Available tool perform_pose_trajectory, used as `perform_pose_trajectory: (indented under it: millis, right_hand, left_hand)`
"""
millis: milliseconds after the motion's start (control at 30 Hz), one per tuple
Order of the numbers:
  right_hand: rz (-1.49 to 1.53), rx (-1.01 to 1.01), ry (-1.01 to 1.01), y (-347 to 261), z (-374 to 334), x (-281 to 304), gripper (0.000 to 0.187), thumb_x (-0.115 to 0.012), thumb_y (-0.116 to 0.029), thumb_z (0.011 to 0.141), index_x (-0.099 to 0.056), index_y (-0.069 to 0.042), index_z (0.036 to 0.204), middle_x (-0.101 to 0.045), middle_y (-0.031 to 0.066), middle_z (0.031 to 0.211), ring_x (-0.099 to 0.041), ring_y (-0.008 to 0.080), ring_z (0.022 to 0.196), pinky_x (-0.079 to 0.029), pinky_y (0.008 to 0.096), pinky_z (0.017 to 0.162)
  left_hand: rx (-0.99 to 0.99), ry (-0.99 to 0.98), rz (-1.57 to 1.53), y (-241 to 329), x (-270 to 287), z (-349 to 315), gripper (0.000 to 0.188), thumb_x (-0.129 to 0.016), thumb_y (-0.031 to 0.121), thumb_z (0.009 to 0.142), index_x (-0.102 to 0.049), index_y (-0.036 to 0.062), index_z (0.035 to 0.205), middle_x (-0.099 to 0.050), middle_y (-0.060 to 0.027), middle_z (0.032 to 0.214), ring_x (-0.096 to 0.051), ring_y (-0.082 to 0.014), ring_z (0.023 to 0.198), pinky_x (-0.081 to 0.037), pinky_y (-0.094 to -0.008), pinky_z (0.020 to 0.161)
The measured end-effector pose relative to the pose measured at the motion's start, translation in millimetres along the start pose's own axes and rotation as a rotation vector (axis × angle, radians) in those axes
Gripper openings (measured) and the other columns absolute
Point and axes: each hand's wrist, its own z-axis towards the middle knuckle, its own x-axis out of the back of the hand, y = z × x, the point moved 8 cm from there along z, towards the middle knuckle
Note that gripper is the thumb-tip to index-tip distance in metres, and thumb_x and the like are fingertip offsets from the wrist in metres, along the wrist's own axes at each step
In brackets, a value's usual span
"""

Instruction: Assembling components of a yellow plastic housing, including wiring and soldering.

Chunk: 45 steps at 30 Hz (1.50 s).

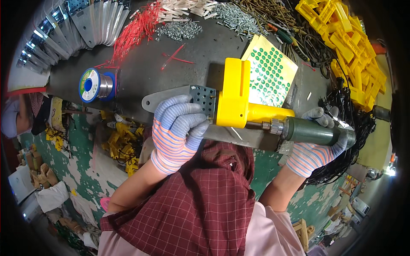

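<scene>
Here, a two-handed hold.
Left hand (178, 132), with casing (234, 100) just rightward, holds the plate (203, 94); right hand (314, 157) grips the driver (305, 130).

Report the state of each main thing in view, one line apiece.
Left hand: gloved, closed on perforated plate
Right hand: gloved, closed around green driver
Green driver: held, bit toward yellow housing
Yellow housing: against perforated plate
Solder spool: wire wound on
Dotted sheet: lying on bench
Silvery screws: heaped loose
Red strips: mostly heaped, some apart
Yellow parts: piled
</scene>
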Motion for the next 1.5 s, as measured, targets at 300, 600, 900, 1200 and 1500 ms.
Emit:
perform_pose_trajectory:
  millis: [300,600,900,1200,1500]
  right_hand:
    - [0.076,-0.048,-0.125,4,1,-2,0.057,-0.074,-0.03,0.079,-0.054,0.006,0.119,-0.059,0.0061,0.08,-0.055,0.0192,0.077,-0.047,0.0385,0.088]
    - [0.092,-0.059,-0.134,7,-1,-5,0.058,-0.073,-0.029,0.081,-0.054,0.007,0.122,-0.058,0.0053,0.079,-0.055,0.019,0.078,-0.047,0.038,0.09]
    - [0.046,-0.029,-0.132,6,4,-9,0.064,-0.071,-0.033,0.083,-0.053,0.007,0.128,-0.057,0.0028,0.078,-0.052,0.0166,0.076,-0.045,0.0358,0.092]
    - [0.05,0.004,-0.034,1,1,-1,0.068,-0.072,-0.031,0.082,-0.047,0.002,0.136,-0.051,0.0011,0.077,-0.049,0.016,0.074,-0.046,0.036,0.086]
    - [0.107,-0.039,-0.059,4,3,-1,0.068,-0.073,-0.03,0.082,-0.047,0.0,0.137,-0.051,0.0017,0.079,-0.049,0.0158,0.073,-0.046,0.0352,0.087]
  left_hand:
    - [-0.028,-0.015,-0.015,1,-2,1,0.017,-0.077,0.011,0.077,-0.066,0.0096,0.09,-0.065,-0.0088,0.097,-0.063,-0.0331,0.098,-0.049,-0.0432,0.088]
    - [-0.042,0.006,-0.013,-1,-2,0,0.021,-0.077,0.011,0.075,-0.066,0.0105,0.093,-0.065,-0.0077,0.099,-0.063,-0.0315,0.097,-0.048,-0.043,0.086]
    - [-0.021,-0.011,-0.026,1,1,7,0.023,-0.076,0.016,0.076,-0.066,0.013,0.096,-0.064,-0.0067,0.1,-0.061,-0.0297,0.097,-0.048,-0.0434,0.086]
    - [-0.095,-0.129,0.053,-1,7,14,0.018,-0.074,0.016,0.078,-0.065,0.0096,0.093,-0.063,-0.01,0.101,-0.061,-0.0335,0.092,-0.049,-0.0445,0.083]
    - [0.153,-0.373,0.758,-85,40,83,0.013,-0.066,0.016,0.086,-0.065,0.0084,0.096,-0.064,-0.0121,0.089,-0.061,-0.0346,0.087,-0.049,-0.0436,0.076]
